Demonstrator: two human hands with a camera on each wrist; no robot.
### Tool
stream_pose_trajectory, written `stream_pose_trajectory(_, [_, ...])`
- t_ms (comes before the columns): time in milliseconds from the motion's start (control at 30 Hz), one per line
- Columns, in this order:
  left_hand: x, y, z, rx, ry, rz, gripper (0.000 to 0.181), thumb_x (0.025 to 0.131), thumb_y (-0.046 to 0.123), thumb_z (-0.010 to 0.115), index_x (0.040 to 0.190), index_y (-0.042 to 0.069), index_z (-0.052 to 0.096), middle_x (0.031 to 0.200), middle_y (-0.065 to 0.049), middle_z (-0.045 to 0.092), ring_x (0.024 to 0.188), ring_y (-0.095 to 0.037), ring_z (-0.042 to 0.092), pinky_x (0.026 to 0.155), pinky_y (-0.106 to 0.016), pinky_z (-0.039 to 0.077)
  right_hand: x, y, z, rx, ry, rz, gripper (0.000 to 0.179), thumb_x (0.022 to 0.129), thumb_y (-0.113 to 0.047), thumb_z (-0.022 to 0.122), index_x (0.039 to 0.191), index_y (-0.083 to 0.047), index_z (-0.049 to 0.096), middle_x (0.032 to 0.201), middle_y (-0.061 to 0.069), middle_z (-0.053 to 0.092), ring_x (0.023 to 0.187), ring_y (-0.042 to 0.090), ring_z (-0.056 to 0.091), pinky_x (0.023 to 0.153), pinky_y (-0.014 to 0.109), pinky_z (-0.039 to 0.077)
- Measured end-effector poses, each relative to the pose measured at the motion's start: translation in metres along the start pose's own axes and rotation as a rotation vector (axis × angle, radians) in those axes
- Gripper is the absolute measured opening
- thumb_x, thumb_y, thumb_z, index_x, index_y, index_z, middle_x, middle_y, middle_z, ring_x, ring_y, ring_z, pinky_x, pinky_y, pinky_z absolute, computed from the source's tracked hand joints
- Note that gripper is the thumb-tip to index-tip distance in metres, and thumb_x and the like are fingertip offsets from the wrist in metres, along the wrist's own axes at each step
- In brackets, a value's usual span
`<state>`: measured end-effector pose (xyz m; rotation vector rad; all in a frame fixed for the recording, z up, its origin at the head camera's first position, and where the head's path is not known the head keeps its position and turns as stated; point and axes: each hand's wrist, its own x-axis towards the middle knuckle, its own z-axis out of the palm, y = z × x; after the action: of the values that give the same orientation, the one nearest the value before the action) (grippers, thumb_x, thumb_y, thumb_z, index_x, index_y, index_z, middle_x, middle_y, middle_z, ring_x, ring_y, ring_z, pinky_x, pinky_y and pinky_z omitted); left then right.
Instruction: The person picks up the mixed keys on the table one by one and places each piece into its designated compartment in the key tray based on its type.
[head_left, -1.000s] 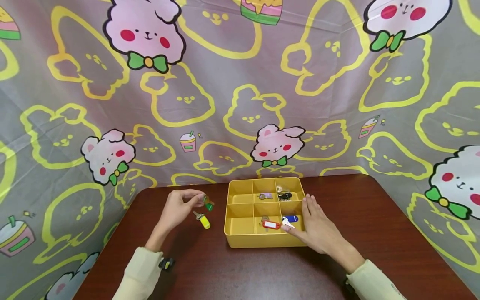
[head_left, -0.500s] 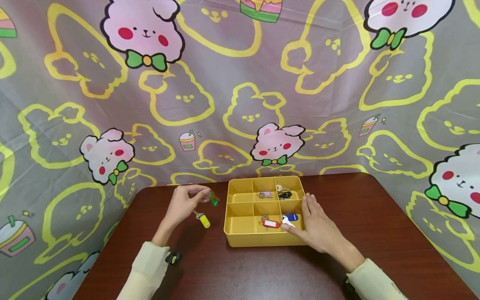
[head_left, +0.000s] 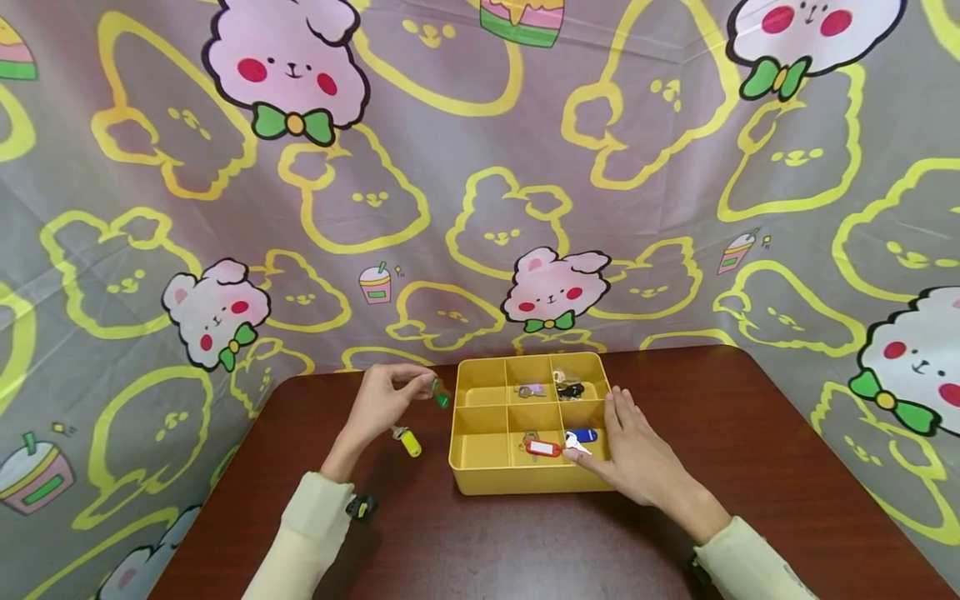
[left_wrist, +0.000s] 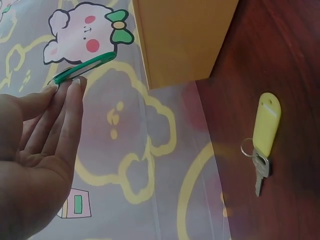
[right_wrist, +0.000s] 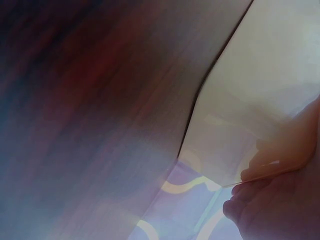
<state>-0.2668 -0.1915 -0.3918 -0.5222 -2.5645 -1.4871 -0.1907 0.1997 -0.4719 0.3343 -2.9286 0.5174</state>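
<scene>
My left hand [head_left: 381, 398] pinches a green key tag [left_wrist: 85, 68] between thumb and fingertips, held up just left of the yellow divided box [head_left: 525, 482]. A brownish key hangs by the tag in the head view. Below that hand a yellow key tag [left_wrist: 267, 125] lies on the table, with a ring and a silver key [left_wrist: 259, 175] on it. My right hand [head_left: 641, 454] rests along the box's right wall with fingers stretched out. Its thumb reaches over the front right compartment, where a blue key tag [head_left: 585, 435] lies with silvery keys.
The box has six compartments. A red key tag [head_left: 543, 448] lies in the front middle one, a lilac tag [head_left: 534, 390] in the back middle, and a black item [head_left: 572, 391] in the back right. Behind the brown table [head_left: 495, 550] hangs a patterned cloth [head_left: 420, 208].
My left hand has moved to the right with the green key tag, close to the box's left wall. The right hand stays on the box.
</scene>
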Motion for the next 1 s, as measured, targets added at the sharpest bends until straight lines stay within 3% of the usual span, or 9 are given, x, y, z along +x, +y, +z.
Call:
stream_pose_trajectory(267, [0.011, 0.003, 0.006, -0.002, -0.031, 0.0, 0.02, 0.101, 0.017, 0.071, 0.11, 0.003, 0.082, 0.101, -0.015, 0.082, 0.086, -0.023, 0.081, 0.08, -0.032, 0.066, 0.001, 0.001, 0.001, -0.005, 0.007, -0.009, 0.12, 0.093, -0.081, 0.051, 0.16, 0.015, 0.024, 0.17, 0.036, 0.018, 0.16, 0.051, 0.019, 0.129, 0.06, 0.027])
stream_pose_trajectory(367, [0.015, 0.006, 0.009, 0.008, -0.046, -0.001, 0.02, 0.102, 0.015, 0.07, 0.112, 0.003, 0.081, 0.102, -0.015, 0.082, 0.086, -0.024, 0.082, 0.083, -0.037, 0.066, 0.001, 0.001, 0.001, -0.004, 0.008, -0.012, 0.12, 0.094, -0.081, 0.051, 0.159, 0.016, 0.024, 0.17, 0.036, 0.018, 0.16, 0.051, 0.019, 0.129, 0.061, 0.027])
stream_pose_trajectory(700, [0.031, 0.015, 0.019, 0.015, -0.089, -0.001, 0.022, 0.103, 0.016, 0.069, 0.111, 0.0, 0.081, 0.105, -0.016, 0.082, 0.086, -0.024, 0.081, 0.076, -0.029, 0.066, 0.001, 0.001, -0.002, 0.002, 0.005, -0.01, 0.12, 0.094, -0.08, 0.051, 0.159, 0.016, 0.024, 0.17, 0.036, 0.018, 0.16, 0.052, 0.018, 0.129, 0.061, 0.026])
stream_pose_trajectory(1000, [0.039, 0.018, 0.029, -0.001, -0.116, 0.006, 0.025, 0.103, 0.019, 0.069, 0.113, -0.002, 0.079, 0.106, -0.017, 0.081, 0.09, -0.031, 0.081, 0.076, -0.029, 0.066, 0.001, 0.001, 0.0, 0.009, -0.009, -0.005, 0.12, 0.094, -0.081, 0.05, 0.161, 0.015, 0.021, 0.171, 0.035, 0.016, 0.161, 0.051, 0.016, 0.129, 0.062, 0.025])
